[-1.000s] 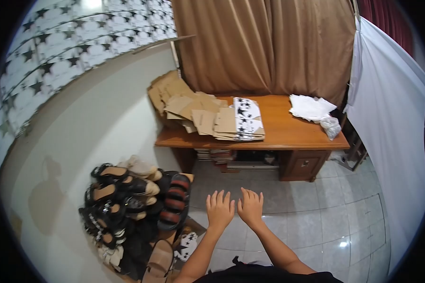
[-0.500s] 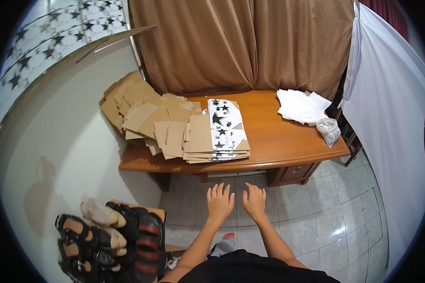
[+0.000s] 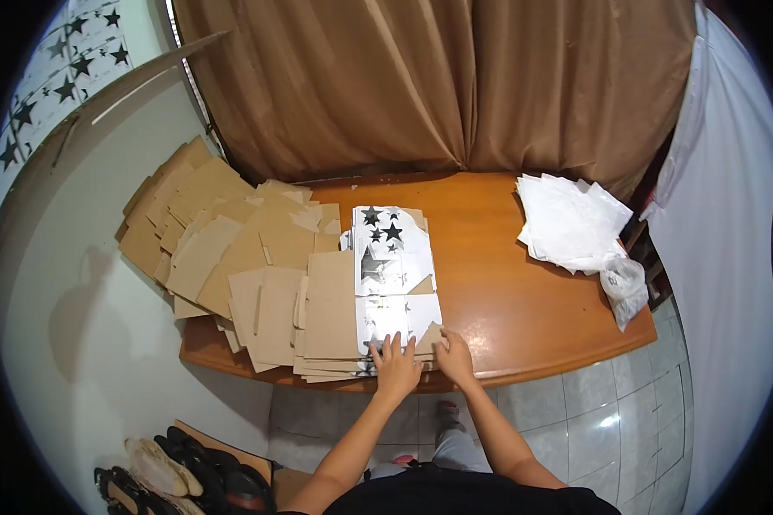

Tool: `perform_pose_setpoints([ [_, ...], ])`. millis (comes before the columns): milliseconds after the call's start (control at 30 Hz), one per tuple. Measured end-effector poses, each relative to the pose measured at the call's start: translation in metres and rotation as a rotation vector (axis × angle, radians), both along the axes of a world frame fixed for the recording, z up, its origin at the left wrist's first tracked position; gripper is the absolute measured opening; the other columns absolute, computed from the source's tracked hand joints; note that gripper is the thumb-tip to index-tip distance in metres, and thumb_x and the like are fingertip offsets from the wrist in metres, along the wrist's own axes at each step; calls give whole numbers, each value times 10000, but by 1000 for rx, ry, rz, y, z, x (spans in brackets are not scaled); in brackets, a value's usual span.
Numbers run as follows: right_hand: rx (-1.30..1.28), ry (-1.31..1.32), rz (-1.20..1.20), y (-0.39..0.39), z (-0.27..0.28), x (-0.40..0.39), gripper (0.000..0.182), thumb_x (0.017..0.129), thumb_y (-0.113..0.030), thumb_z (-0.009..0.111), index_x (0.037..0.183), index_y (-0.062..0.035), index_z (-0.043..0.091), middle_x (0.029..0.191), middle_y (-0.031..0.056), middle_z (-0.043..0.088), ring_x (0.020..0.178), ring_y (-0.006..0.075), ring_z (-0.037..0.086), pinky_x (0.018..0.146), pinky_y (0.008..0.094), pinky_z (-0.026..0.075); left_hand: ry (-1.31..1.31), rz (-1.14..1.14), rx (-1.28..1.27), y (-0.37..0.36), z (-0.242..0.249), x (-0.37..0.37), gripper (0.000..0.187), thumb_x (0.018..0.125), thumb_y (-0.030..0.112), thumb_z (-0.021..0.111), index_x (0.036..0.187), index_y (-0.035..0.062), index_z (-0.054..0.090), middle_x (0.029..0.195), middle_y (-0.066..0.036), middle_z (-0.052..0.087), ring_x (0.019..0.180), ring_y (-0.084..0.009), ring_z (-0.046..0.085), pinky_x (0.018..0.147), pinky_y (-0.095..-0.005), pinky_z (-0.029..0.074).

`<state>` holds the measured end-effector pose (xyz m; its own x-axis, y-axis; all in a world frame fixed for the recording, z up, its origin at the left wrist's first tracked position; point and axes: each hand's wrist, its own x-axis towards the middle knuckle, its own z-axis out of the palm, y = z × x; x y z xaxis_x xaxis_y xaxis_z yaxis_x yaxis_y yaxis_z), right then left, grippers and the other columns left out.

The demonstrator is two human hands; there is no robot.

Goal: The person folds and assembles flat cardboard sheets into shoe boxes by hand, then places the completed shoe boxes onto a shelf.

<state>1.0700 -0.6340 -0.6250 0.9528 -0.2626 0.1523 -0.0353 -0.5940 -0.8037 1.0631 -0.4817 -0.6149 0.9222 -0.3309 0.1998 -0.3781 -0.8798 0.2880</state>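
Note:
A stack of flat cardboard sheets (image 3: 329, 300) lies at the front edge of the wooden table (image 3: 489, 326). On its right part are white sheets printed with black stars (image 3: 395, 266). My left hand (image 3: 396, 367) rests on the near end of the star-printed sheets, fingers spread and pointing away from me. At the stack's near right corner is my right hand (image 3: 455, 354), its fingers bent against the cardboard edge. Whether the right fingers grip a sheet cannot be made out.
More loose cardboard (image 3: 223, 232) is heaped on the table's left side. White sheets (image 3: 571, 223) and a clear plastic bag (image 3: 624, 290) lie at the right. Several shoes (image 3: 189, 472) stand on a rack at the lower left. A brown curtain (image 3: 438, 86) hangs behind the table.
Both hands have come forward from in front of the table to the near end of the star-printed stack. The view has moved closer to the table.

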Motion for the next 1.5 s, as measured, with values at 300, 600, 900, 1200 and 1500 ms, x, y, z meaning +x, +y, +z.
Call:
perform_pose_setpoints([
  [300,52,416,197,-38,-28,100,424,775,-250,579,1068,57,584,1004,247,607,925,361,588,824,399,466,10,279,3,-32,-22,73,655,813,408,588,1364,105,406,1452,-234,221,1346,-436,150,1008,-691,66],
  [600,308,284,-13,-23,-50,97,238,765,-112,646,947,14,558,824,148,609,719,238,598,683,324,484,135,322,-53,-27,-16,117,654,859,462,510,1376,85,373,1461,-265,172,1351,-463,102,1001,-699,17],
  [900,246,-27,284,25,66,73,153,774,-97,641,825,-21,519,717,121,584,628,202,604,576,324,476,419,397,-186,-13,32,171,1060,676,548,694,1461,97,143,1481,-301,-27,1361,-485,-55,961,-735,-12],
  [1200,181,-5,330,25,70,71,144,756,-124,635,764,-35,522,699,107,585,605,238,598,565,339,482,653,76,212,-36,54,202,1219,507,197,775,1482,216,44,1492,-262,-143,1336,-551,-80,938,-768,76],
  [1500,722,199,90,-61,-18,104,375,936,-245,506,1224,-11,453,1043,86,560,864,116,553,731,249,452,234,107,-170,-52,41,200,825,749,-24,501,1469,109,120,1474,-308,82,1316,-574,92,990,-722,91],
])
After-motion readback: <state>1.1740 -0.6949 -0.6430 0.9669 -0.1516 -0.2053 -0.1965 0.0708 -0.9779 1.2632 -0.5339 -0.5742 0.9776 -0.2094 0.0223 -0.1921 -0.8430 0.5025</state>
